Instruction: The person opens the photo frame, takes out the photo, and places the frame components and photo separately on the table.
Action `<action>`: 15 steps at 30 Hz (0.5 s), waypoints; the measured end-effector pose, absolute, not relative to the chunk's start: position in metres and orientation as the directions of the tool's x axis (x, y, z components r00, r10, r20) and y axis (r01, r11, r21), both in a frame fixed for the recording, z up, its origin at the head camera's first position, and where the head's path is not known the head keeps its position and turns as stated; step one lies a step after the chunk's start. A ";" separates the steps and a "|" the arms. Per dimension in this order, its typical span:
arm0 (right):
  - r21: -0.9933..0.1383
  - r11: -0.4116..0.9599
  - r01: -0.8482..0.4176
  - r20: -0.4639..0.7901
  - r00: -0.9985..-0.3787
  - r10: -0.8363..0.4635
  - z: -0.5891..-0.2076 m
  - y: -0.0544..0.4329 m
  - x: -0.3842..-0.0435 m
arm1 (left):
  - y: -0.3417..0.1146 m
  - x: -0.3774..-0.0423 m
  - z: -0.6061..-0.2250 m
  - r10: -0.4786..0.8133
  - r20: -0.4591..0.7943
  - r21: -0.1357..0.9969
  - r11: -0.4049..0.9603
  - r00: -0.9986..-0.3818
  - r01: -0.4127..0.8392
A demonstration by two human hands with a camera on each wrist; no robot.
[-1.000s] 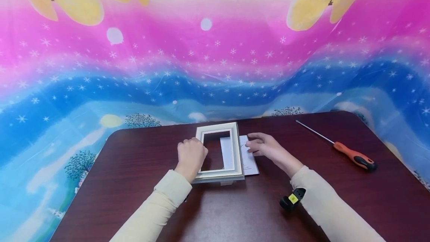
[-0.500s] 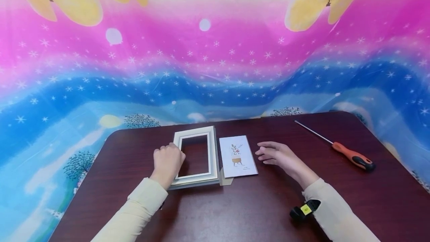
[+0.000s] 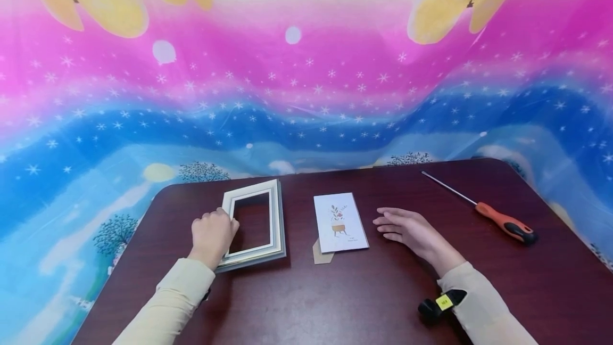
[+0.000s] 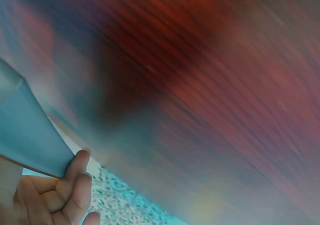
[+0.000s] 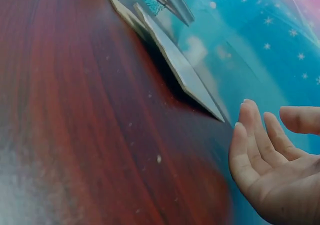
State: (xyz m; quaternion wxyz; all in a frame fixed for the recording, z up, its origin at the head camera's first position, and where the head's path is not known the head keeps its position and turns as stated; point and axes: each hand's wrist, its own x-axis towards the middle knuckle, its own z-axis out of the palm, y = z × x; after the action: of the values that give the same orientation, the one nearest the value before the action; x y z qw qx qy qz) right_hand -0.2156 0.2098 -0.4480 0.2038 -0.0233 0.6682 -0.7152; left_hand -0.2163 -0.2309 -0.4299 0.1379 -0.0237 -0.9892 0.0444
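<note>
My left hand (image 3: 210, 237) grips the left side of a white picture frame (image 3: 276, 217), which hangs slightly tilted over the left part of the table. Dark tabletop shows through its opening. In the left wrist view, curled fingers (image 4: 75, 195) hold the edge of the picture frame (image 4: 30, 127). A white panel printed with a potted plant (image 3: 342, 228) lies mid-table, with a tan flap (image 3: 322, 254) sticking out beneath its lower left corner. To its right, my right hand (image 3: 413, 232) holds nothing, fingers loosely extended toward it. The right wrist view shows the panel (image 5: 182, 70) edge-on, raised off the table.
A screwdriver (image 3: 503, 221) with an orange and black handle lies at the right of the dark red table (image 3: 335, 302). A patterned cloth backdrop (image 3: 306, 84) hangs behind the table's far edge.
My left hand has carried the picture frame leftward, off the printed panel, which now shows fully. My right hand has drawn back to the right, away from the panel.
</note>
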 end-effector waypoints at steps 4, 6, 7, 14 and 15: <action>-0.962 -0.034 0.271 -0.247 -0.916 -0.317 -0.452 0.213 -0.216 | -0.242 -0.213 -0.428 0.083 0.314 -0.123 0.991 -0.946 0.046; -0.961 -0.028 0.274 -0.252 -0.916 -0.310 -0.454 0.213 -0.216 | -0.248 -0.211 -0.428 0.097 0.328 -0.137 0.989 -0.940 0.054; -0.961 -0.026 0.277 -0.256 -0.917 -0.306 -0.454 0.214 -0.216 | -0.251 -0.210 -0.428 0.102 0.331 -0.143 0.988 -0.938 0.057; -0.956 -0.059 0.286 -0.261 -0.927 -0.268 -0.459 0.214 -0.215 | -0.273 -0.205 -0.428 0.115 0.349 -0.164 0.985 -0.930 0.061; -0.956 -0.067 0.285 -0.258 -0.929 -0.264 -0.459 0.214 -0.215 | -0.277 -0.204 -0.428 0.110 0.347 -0.163 0.985 -0.932 0.056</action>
State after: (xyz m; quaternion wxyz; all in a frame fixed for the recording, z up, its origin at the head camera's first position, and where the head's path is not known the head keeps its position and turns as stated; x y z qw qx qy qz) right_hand -0.2150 0.2136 -0.4590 0.1879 0.0078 0.6567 -0.7303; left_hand -0.2042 -0.2772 -0.4277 0.1801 -0.0423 -0.9799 0.0752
